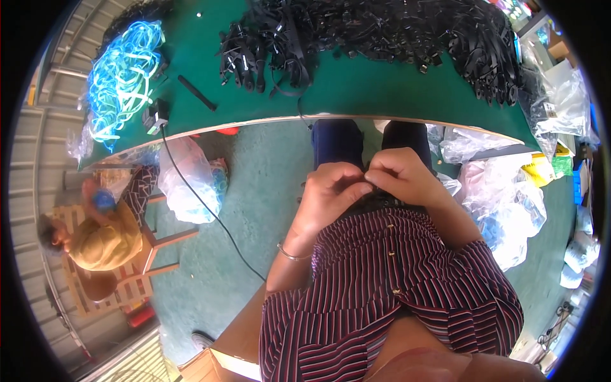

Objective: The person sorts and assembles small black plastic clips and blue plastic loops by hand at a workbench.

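My left hand (333, 190) and my right hand (407, 179) meet over my lap, below the table's near edge. Thumbs and fingers of both are pinched together, tips almost touching. Whatever they hold is small or dark and hidden by the fingers; some black material (375, 202) shows just beneath them. Beyond them, a large heap of black straps with small buckles (394, 35) covers the back of the green table (356, 95). A separate bundle of black straps (254, 57) lies at its left, and one thin end hangs toward the table edge.
A blue-green tangle of cords (124, 79), a black rod (197, 93) and a black block (154, 116) with a trailing cable (210, 211) occupy the left. Another person (105, 245) sits there. Filled plastic bags (191, 181) stand on the floor; more bags (503, 210) are at right.
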A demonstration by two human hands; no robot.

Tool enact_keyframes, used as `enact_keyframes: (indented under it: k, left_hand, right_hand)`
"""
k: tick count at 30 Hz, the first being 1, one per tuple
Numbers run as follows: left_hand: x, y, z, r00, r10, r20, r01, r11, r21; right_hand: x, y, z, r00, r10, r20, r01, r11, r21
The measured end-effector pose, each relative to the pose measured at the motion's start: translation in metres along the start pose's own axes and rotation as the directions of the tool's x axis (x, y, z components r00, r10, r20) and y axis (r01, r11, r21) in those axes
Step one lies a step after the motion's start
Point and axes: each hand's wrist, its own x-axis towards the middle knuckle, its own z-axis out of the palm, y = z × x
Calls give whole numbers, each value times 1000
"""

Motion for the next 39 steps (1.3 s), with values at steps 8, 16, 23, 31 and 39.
enact_keyframes:
  k: [8,16,23,31,39]
  left_hand:
    - [-4,-5,4,970,94,224,13,900,-436]
    - [-5,-4,10,969,-44,244,210,668,-714]
    - [-5,5,5,957,-283,64,275,812,-515]
    - [-4,20,-10,949,-281,142,313,892,-326]
    - [-3,23,-21,940,-272,206,326,893,-311]
  right_hand:
    - [-14,-1,10,965,-13,262,-195,633,749]
    - [-16,10,31,982,-133,132,-97,244,965]
    - [4,-3,8,920,-306,-247,332,940,74]
    - [10,3,3,916,-382,-120,384,923,-7]
    - [2,-10,-14,986,-166,-29,164,985,-45]
